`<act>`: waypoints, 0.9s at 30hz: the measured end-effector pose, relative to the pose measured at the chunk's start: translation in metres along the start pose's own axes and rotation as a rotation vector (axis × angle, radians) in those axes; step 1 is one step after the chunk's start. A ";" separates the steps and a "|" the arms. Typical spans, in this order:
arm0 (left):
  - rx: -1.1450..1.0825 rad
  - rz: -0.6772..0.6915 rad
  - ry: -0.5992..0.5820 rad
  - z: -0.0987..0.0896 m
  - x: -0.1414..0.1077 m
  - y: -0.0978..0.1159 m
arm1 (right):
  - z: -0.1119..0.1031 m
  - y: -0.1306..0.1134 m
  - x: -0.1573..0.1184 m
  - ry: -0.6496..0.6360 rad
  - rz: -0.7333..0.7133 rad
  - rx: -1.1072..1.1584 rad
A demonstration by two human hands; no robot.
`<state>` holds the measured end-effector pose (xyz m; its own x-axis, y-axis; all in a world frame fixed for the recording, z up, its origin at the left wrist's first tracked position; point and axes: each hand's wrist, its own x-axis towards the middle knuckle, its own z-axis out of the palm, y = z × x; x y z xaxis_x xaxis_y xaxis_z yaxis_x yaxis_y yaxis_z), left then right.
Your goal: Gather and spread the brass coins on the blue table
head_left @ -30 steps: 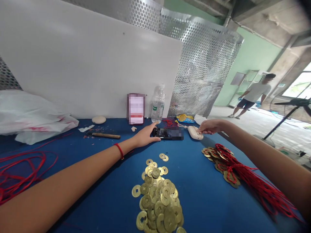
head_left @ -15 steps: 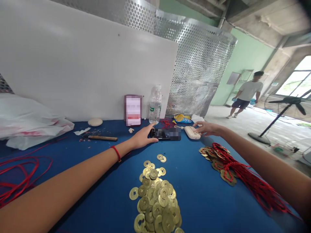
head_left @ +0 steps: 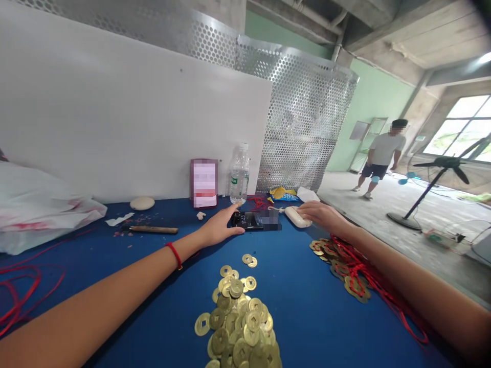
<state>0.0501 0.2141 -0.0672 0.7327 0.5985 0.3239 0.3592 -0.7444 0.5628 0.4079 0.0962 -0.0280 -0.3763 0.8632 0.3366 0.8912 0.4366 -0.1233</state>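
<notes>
Entry, read from my remote seat: left hand (head_left: 219, 228), narrow, thumb and fingers bracketing the end of a black smartphone (head_left: 251, 221) on the blue worktop (head_left: 307, 312). Right hand (head_left: 321, 214), fingers draped over a cream oval case (head_left: 297, 216) (grip or light touch, I cannot tell). Risk: a careless forearm sweep could scatter the brass cash coins (head_left: 238, 322) just below the hands, or drag the tangled red cords (head_left: 355, 268) lying near the right hand.
</notes>
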 end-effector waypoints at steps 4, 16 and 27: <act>0.017 0.000 0.003 0.001 0.001 -0.002 | -0.010 0.006 0.000 -0.133 -0.039 -0.024; 0.018 0.021 0.001 0.002 0.000 -0.002 | -0.027 -0.016 0.004 -0.255 -0.324 -0.554; 0.015 0.016 0.015 0.003 -0.002 0.000 | 0.007 -0.019 -0.009 0.076 0.062 -0.587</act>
<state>0.0501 0.2120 -0.0704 0.7301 0.5903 0.3442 0.3560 -0.7585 0.5459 0.3929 0.0821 -0.0356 -0.3190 0.8527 0.4138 0.9100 0.1536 0.3850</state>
